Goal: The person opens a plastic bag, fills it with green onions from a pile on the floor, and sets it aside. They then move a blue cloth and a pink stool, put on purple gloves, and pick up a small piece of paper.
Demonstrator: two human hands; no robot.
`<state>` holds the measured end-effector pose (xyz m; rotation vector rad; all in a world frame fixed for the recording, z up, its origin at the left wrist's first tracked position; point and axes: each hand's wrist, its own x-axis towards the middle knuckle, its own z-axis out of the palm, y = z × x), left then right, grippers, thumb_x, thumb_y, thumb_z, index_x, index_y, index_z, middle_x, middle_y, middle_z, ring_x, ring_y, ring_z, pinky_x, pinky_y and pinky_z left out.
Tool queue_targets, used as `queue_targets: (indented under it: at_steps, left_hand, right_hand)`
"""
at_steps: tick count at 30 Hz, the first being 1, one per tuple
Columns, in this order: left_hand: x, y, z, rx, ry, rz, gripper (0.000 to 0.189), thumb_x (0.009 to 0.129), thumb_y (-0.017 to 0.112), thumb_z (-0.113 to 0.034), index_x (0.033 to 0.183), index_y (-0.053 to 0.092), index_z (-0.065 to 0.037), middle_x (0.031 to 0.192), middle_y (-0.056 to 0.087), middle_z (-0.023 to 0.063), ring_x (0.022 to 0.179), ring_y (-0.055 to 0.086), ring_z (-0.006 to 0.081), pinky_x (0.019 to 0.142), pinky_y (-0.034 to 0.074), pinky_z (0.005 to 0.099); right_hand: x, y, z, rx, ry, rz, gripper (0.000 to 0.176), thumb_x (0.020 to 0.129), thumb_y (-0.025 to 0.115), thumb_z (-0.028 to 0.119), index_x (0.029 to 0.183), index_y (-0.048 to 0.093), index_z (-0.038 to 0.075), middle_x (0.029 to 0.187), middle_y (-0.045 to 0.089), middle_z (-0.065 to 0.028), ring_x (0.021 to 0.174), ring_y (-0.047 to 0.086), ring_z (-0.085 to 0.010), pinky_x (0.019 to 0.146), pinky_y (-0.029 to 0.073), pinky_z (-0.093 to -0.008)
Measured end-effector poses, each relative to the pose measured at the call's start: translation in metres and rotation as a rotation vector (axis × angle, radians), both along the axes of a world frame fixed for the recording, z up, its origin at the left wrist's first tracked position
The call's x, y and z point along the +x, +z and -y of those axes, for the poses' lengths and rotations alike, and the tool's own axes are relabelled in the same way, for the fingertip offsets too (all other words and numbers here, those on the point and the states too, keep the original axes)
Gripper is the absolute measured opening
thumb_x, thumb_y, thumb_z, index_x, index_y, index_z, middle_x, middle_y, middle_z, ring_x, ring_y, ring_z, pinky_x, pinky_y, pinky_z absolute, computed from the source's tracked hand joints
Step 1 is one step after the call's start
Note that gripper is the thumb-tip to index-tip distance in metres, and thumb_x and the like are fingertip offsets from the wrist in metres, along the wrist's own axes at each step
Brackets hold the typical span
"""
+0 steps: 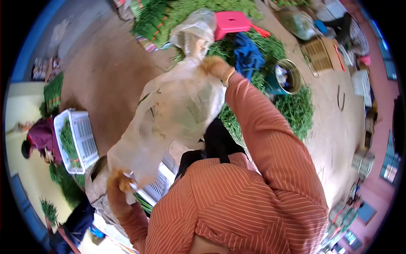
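A large translucent plastic bag [169, 106] hangs stretched between my two hands, with a few green bits of plant clinging to it. My right hand [218, 68] is closed on the gathered upper part of the bag, and the loose end flares out beyond it. Lower on the left, my left hand [120, 181] grips the bag's other end; a small white bit shows at its fingers. Beneath the bag, a white slatted crate [158, 184] is partly hidden, with green stalks beside it. Both hands look slightly blurred.
A pink stool [231, 23], a blue cloth [247, 55] and a teal bucket [287, 76] stand among heaps of green stalks [294, 110]. On the left, a person in purple [42, 135] is beside a white basket [84, 142] of greens. A cardboard box [319, 55] sits right.
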<state>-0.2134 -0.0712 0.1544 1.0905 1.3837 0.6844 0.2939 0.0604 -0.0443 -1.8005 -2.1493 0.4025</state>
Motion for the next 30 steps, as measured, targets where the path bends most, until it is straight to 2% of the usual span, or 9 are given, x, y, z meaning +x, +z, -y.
queue_targets:
  at_steps: [3,5,7,10,11,12,16,21,30]
  left_hand:
    - [0.028,0.038,-0.041,0.009,0.066,0.078,0.038,0.083,0.052,-0.03,0.106,0.054,0.0,0.075,0.053,0.0027,0.066,0.05,0.0126,0.06,0.044,0.024]
    - [0.065,0.082,-0.038,0.272,0.24,0.065,0.034,0.083,0.052,-0.029,0.102,0.053,0.0,0.071,0.049,0.0008,0.071,0.049,0.0121,0.06,0.044,0.0268]
    - [0.075,0.085,-0.029,0.484,0.107,0.099,0.033,0.084,0.051,-0.025,0.105,0.053,0.0,0.072,0.05,0.0018,0.069,0.049,0.0124,0.067,0.043,0.028]
    - [0.113,0.053,0.017,0.445,0.101,0.119,0.028,0.085,0.048,-0.017,0.107,0.054,0.0,0.073,0.052,0.0028,0.067,0.05,0.0137,0.074,0.043,0.0334]
    - [0.09,0.014,0.027,0.293,-0.14,0.111,0.027,0.085,0.05,-0.017,0.107,0.054,-0.001,0.075,0.052,0.0035,0.067,0.051,0.0147,0.074,0.044,0.0322]
    - [0.091,-0.012,0.049,0.341,-0.357,-0.29,0.026,0.085,0.051,-0.017,0.105,0.055,-0.001,0.073,0.051,0.0028,0.066,0.052,0.014,0.071,0.046,0.0285]
    - [0.088,-0.105,0.159,-0.449,-0.028,0.154,0.023,0.085,0.054,-0.02,0.094,0.058,0.001,0.063,0.046,-0.0007,0.063,0.054,0.0122,0.064,0.047,0.0261]
    - [0.145,-0.105,0.238,-0.494,0.195,0.382,0.023,0.085,0.053,-0.018,0.095,0.057,0.002,0.055,0.03,-0.0048,0.05,0.037,0.0071,0.061,0.044,0.0241]
    - [0.226,-0.074,0.306,-0.322,0.038,0.201,0.033,0.091,0.044,-0.028,0.108,0.052,-0.001,0.05,0.02,-0.0069,0.041,0.02,0.0029,0.046,0.031,0.0188]
  right_hand:
    - [0.026,0.172,0.032,0.148,-0.185,-0.311,0.02,0.079,0.054,0.02,0.088,0.059,0.003,0.071,0.06,-0.0126,0.07,0.059,-0.029,0.063,0.046,-0.0338]
    - [0.0,0.288,0.09,0.251,-0.4,-1.017,0.016,0.078,0.056,0.016,0.088,0.059,0.004,0.075,0.059,-0.0114,0.073,0.058,-0.0284,0.063,0.048,-0.032]
    - [0.003,0.327,0.111,0.779,-0.137,-0.823,0.022,0.087,0.053,0.025,0.099,0.06,0.008,0.091,0.064,-0.0098,0.078,0.06,-0.025,0.073,0.047,-0.0316]
    - [-0.012,0.263,0.19,0.776,-0.19,-0.715,0.013,0.075,0.059,0.016,0.082,0.057,0.006,0.076,0.056,-0.0084,0.071,0.056,-0.0262,0.06,0.048,-0.0317]
    - [-0.009,0.21,0.212,0.851,-0.101,-0.102,0.013,0.074,0.06,0.016,0.08,0.055,0.006,0.074,0.055,-0.0076,0.07,0.056,-0.0253,0.059,0.048,-0.0307]
    - [-0.019,0.146,0.252,0.335,-0.13,0.024,0.012,0.07,0.06,0.015,0.076,0.054,0.006,0.072,0.055,-0.0067,0.07,0.057,-0.0234,0.059,0.048,-0.0325]
    - [-0.014,-0.024,0.477,-0.654,-0.12,-0.295,0.014,0.081,0.054,0.019,0.077,0.061,0.008,0.074,0.062,-0.0067,0.07,0.06,-0.0209,0.065,0.048,-0.0323]
    - [0.028,0.023,0.555,-0.909,-0.768,-1.326,0.024,0.086,0.052,0.024,0.093,0.062,0.003,0.076,0.062,-0.0045,0.065,0.056,-0.0106,0.063,0.046,-0.0234]
    - [0.121,0.043,0.648,-0.229,-1.039,-1.607,0.023,0.091,0.04,0.017,0.093,0.056,0.001,0.061,0.057,-0.0057,0.053,0.056,-0.0109,0.049,0.043,-0.0203]
